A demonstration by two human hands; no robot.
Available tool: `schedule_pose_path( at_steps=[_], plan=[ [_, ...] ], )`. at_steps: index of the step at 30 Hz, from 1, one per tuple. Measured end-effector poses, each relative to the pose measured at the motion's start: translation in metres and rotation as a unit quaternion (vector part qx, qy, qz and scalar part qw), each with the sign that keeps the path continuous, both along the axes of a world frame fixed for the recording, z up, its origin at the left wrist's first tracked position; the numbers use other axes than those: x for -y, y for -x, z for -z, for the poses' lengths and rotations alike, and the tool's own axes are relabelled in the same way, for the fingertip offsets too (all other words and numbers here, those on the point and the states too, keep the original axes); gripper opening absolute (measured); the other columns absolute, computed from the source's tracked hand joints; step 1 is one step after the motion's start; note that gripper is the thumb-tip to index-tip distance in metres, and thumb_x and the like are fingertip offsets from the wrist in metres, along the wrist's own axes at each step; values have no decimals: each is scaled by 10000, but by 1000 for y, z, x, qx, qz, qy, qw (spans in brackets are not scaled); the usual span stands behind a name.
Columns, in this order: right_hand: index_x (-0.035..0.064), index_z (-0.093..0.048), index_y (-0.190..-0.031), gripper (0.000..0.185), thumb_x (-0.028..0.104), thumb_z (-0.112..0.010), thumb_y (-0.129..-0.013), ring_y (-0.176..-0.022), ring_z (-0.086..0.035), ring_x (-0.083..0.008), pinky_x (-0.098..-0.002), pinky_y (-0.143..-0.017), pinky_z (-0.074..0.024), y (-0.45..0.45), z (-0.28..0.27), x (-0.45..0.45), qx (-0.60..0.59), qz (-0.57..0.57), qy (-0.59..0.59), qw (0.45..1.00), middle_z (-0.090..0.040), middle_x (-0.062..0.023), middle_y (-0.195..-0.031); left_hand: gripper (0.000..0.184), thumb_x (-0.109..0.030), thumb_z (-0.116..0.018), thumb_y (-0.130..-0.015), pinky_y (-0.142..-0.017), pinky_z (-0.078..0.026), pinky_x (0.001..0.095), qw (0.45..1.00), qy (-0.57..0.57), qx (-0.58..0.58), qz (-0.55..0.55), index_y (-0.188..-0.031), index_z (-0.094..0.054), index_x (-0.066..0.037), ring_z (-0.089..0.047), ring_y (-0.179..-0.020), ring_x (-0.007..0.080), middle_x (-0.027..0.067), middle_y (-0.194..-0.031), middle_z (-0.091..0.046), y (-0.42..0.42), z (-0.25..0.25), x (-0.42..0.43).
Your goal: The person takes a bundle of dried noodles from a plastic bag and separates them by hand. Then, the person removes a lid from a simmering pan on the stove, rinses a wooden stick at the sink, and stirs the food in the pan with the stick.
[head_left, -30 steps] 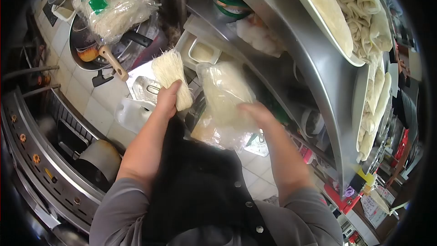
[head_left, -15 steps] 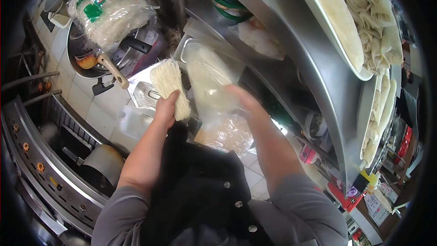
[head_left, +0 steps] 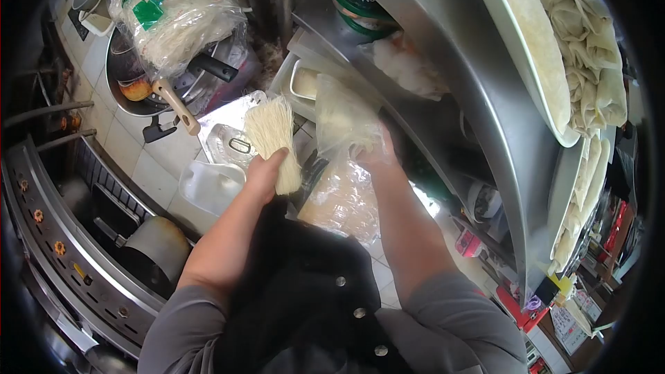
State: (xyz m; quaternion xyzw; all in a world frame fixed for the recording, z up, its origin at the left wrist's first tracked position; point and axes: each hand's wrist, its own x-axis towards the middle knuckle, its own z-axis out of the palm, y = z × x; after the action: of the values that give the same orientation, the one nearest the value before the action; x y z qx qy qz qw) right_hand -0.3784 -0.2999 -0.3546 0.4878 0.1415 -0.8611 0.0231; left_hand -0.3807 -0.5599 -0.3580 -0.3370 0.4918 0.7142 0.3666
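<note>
A bundle of thin pale noodles (head_left: 271,135) is in my left hand (head_left: 267,172), its frayed ends pointing away from me. My right hand (head_left: 377,149) grips a crumpled clear plastic bag (head_left: 344,118), and the plastic partly covers the fingers. Below that bag lies a wrapped package (head_left: 343,197) in shiny clear film, with something tan inside. Beyond the bag is a white-rimmed container (head_left: 305,82) with pale contents. The metal lid (head_left: 232,135) with a loop handle is just left of the noodles.
A large bag of noodles (head_left: 173,21) rests over pans (head_left: 128,90) at the upper left. A stove (head_left: 90,249) with a pot (head_left: 159,246) lines the left. To the right, a steel counter (head_left: 478,83) holds trays of rolled dough (head_left: 533,48). A white jug (head_left: 211,185) stands near my left forearm.
The plastic bag has shrunk into a crumpled shape around my right hand and shifted right, uncovering the container and more of the wrapped package. The noodle bundle has moved slightly right and toward me.
</note>
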Motion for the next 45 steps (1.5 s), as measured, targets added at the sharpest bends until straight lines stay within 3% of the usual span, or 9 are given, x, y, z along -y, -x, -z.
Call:
schedule_pose_path(
  at_steps=[14, 15, 18, 21, 27, 31, 33, 39, 45],
  plan=[
    [-11, -475, -1285, 590, 312, -674, -834, -1062, -588, -280, -388, -831, -486, 36, 131, 10, 258, -118, -332, 900, -580, -181, -1196, 460, -172, -675, -868, -795, -529, 366, 998, 22, 19, 49, -1222, -505, 67, -644, -946, 240, 150, -1107, -628, -12, 14, -5],
    [-24, -438, -1317, 640, 323, -674, -835, -1133, -551, -291, -393, -906, -455, 38, 157, 3, 280, -192, -403, 849, -540, -199, -1261, 460, -172, -673, -869, -789, -531, 368, 998, 29, 9, 54, -1225, -504, 65, -645, -941, 239, 150, -1107, -628, -14, 18, -3],
    [-54, -337, -1395, 766, 352, -672, -839, -1321, -434, -315, -405, -1098, -353, 40, 211, -32, 171, -737, -619, 213, -411, -246, -1435, 453, -174, -668, -873, -775, -536, 370, 998, 17, 11, 55, -1227, -505, 57, -649, -933, 237, 150, -1107, -628, -15, 18, 2],
    [-24, -365, -1400, 741, 369, -660, -845, -1345, -398, -328, -413, -1103, -351, 41, 204, -33, 241, -345, -606, 675, -360, -239, -1472, 438, -179, -663, -879, -771, -538, 370, 999, 2, 4, 49, -1221, -509, 48, -651, -931, 236, 147, -1097, -631, -11, 13, 5],
    [19, -459, -1367, 606, 404, -544, -907, -1293, -444, -376, -433, -1090, -351, 31, 34, 13, 42, -593, -674, 438, -455, -243, -1397, 439, -186, -659, -885, -770, -541, 374, 1000, 11, 5, 28, -1215, -510, 62, -655, -915, 244, 154, -1076, -638, -8, 14, 3],
    [32, -517, -1318, 523, 391, -478, -939, -1264, -469, -388, -444, -1045, -390, 29, 170, -16, 31, -727, -599, 333, -508, -218, -1357, 460, -185, -659, -885, -774, -542, 378, 999, 5, 1, 48, -1227, -499, 77, -653, -923, 250, 166, -1098, -630, -2, 7, -3],
    [37, -541, -1296, 497, 383, -454, -950, -1247, -482, -400, -450, -1022, -409, 39, 162, -21, 27, -745, -553, 371, -528, -208, -1341, 462, -172, -654, -885, -788, -538, 376, 999, -16, -4, 48, -1250, -491, 60, -645, -951, 248, 156, -1123, -622, -1, 7, -3],
    [17, -575, -1242, 472, 373, -544, -934, -980, -640, -214, -351, -843, -499, 27, -30, 27, -41, -503, -334, 796, -661, -156, -1122, 470, -159, -642, -887, -821, -531, 380, 992, -115, -25, 35, -1285, -484, 34, -636, -982, 249, 140, -1141, -617, 7, -32, -3],
    [16, -596, -1201, 445, 363, -576, -923, -945, -637, -171, -325, -794, -503, -3, -58, 12, -10, -540, -417, 731, -672, -134, -1077, 466, -195, -611, -904, -804, -541, 392, 998, -32, -14, 50, -1264, -476, 68, -646, -959, 267, 159, -1129, -620, 12, -65, -3]
  ],
)
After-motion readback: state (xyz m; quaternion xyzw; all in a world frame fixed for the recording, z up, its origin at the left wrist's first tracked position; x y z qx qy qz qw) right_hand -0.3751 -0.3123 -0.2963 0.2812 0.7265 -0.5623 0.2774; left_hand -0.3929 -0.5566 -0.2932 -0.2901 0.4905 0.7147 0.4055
